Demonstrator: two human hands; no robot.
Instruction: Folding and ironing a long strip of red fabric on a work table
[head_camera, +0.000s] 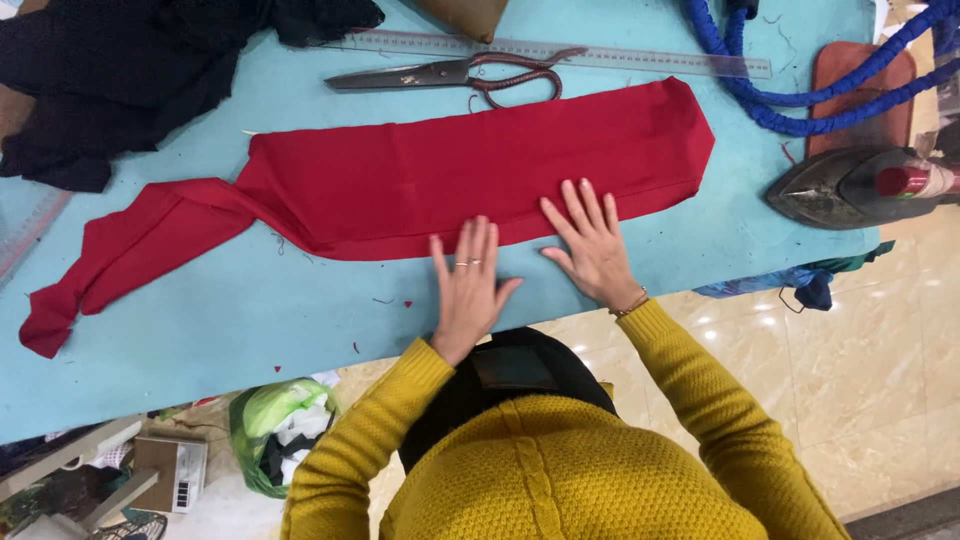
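The counter (250, 320), padded in pale blue, fills most of your view, its near edge running just in front of your body. Across its middle lies the red cloth (470, 180), a long folded band that runs from near the right edge to a twisted tail trailing toward the near left corner. It lies flat where you press it, which seems to be why both palms are down: to smooth the fold and keep it from sliding.

At the far left corner a heap of black fabric (110, 70) is pushed aside, off the working area. A blue cord (800, 100) loops over the far right corner, and just below it an iron (850, 185) sits at the right edge, nose toward the cloth and well apart from it.

Along the far edge a clear ruler (620, 55) lies flat, with the scissors (455, 75) just beside it, blades closed and pointing left, within reach of the cloth.

Your left hand (468, 290) is open, fingers together, fingertips on the cloth's near edge and palm on the bare counter. Your right hand (592, 248) is open too, fingers spread, pressing the cloth just beside the left.

Below the near edge, on the floor, sit a green bag (270, 430) of scraps and a small pale box (170, 470); any labels are too small to tell.
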